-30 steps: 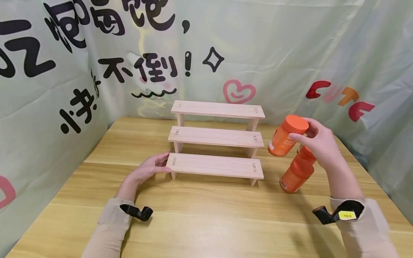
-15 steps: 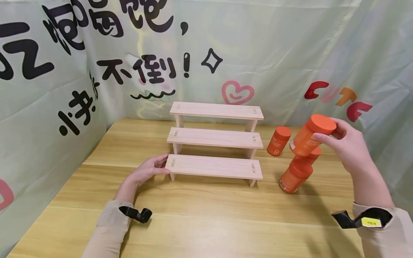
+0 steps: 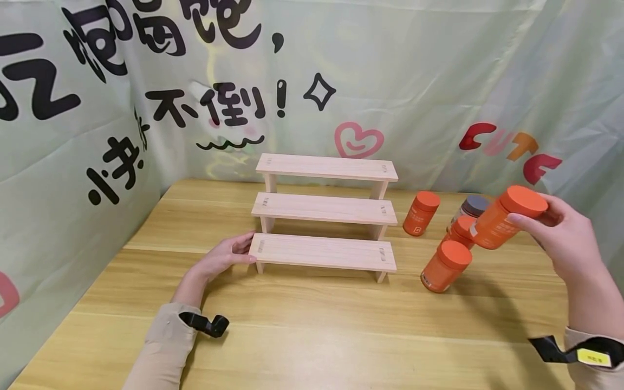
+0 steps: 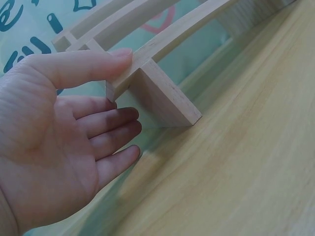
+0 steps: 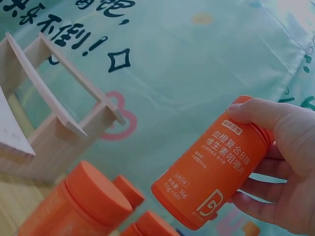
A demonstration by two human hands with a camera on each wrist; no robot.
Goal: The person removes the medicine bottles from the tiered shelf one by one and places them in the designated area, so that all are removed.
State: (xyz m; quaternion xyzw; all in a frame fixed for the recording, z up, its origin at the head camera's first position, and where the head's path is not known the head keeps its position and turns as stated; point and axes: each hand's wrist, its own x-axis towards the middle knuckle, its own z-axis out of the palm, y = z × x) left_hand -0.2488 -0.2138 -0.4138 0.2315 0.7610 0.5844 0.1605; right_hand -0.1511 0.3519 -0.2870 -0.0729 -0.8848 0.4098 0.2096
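Observation:
My right hand (image 3: 563,233) holds an orange supplement bottle (image 3: 504,219) by its upper part, tilted and raised off the table. The right wrist view shows that bottle's white-printed label (image 5: 216,160), with the thumb near the lid. On the left, my left hand (image 3: 225,256) pinches the end of the lowest step of a three-tier wooden display stand (image 3: 324,252). Seen from the left wrist, the thumb (image 4: 93,66) lies on top of the board and the index fingertip touches its underside edge; the other fingers extend below, beside the leg.
Three more orange bottles stand right of the stand: one at the back (image 3: 421,213), a front one (image 3: 446,266), and a partly covered one (image 3: 459,232). A grey-lidded bottle (image 3: 474,206) is partly hidden behind the held one. A printed cloth (image 3: 429,81) hangs behind the wooden table (image 3: 312,336).
My right hand has carried the orange bottle rightward, away from the stand. The back orange bottle and the grey-lidded one have come into view. My left hand stays at the stand.

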